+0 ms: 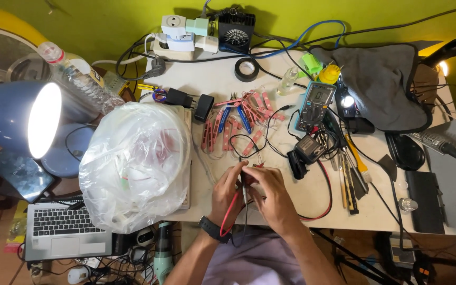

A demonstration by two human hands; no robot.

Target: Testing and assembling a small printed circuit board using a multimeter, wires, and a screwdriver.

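My view is bright and mostly sharp. The blue desk lamp (22, 119) at the table's (212, 84) left edge blows out to pure white glare, shining off the plastic bag (135, 163) beside it. A small light (348, 101) near the far right corner flares too. Lines bow slightly toward the corners, and shadow gathers under the table's near edge.
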